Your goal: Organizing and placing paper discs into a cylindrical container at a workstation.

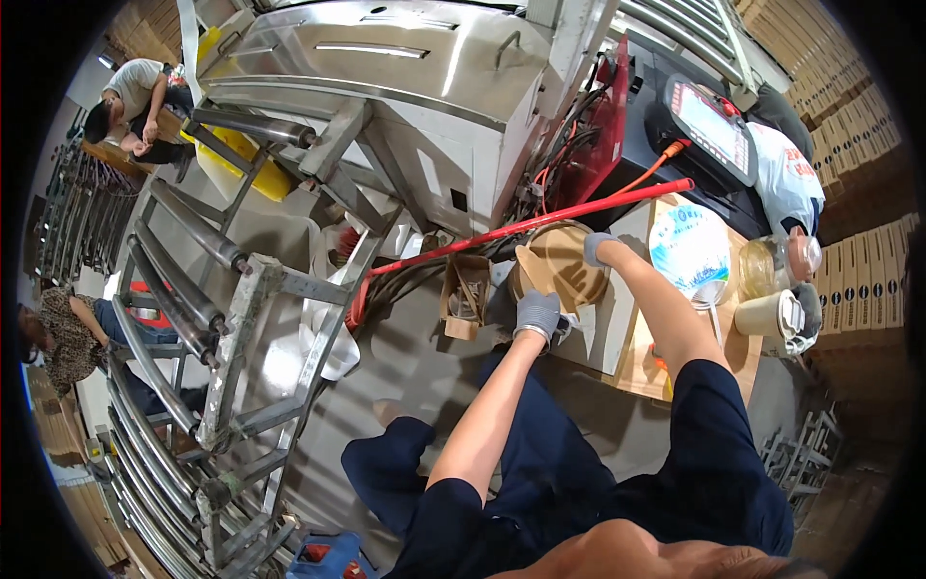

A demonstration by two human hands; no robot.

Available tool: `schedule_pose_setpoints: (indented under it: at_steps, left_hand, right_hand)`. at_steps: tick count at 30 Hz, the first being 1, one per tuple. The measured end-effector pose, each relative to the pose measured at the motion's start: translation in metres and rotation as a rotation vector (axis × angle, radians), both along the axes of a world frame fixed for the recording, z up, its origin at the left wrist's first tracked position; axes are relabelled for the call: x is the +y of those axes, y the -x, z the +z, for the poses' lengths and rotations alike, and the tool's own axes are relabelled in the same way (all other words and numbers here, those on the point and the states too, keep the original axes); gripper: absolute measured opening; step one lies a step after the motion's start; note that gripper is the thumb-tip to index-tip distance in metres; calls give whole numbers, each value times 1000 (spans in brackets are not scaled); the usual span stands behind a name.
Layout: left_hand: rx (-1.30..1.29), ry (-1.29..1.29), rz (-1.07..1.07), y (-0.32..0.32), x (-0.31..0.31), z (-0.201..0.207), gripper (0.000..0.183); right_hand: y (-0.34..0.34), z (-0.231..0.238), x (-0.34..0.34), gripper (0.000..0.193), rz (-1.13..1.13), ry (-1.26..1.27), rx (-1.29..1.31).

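Left hand [538, 315] near, right hand [597, 249] farther forward, flanking round container [558, 234].

Head-worn fisheye, looking down, wide view

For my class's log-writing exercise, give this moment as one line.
left hand: at brown piece | right hand: at brown tub edge | nearby: fan, box

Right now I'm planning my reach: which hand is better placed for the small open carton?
Probably the left hand: nearer the carton, though seemingly holding a tan piece. The right hand is farther.
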State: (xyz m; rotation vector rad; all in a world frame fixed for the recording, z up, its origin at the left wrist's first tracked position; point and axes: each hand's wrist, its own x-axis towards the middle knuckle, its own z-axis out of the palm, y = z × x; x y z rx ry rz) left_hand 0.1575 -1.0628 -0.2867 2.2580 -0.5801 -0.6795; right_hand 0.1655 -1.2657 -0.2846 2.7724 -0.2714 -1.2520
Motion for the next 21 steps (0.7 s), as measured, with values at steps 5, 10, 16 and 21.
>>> schedule_pose_setpoints:
  at_steps: [5,10,16,21]
  left_hand:
    - [169,-3,126,-1,-10,5,36]
    - [273,71,228,0,-10,5,32]
    - [278,104,249,1,-16,8,33]
    - [318,103,224,1,-17,20,33]
  right_hand:
    - [-12,-18,11,29,-557,20,-157]
    - [-17,-48,7,30,-680,72,-199]
    - [-10,-84,-3,33,-763,119,-277]
    - [-5,-83,-4,33,-1013,180,-455]
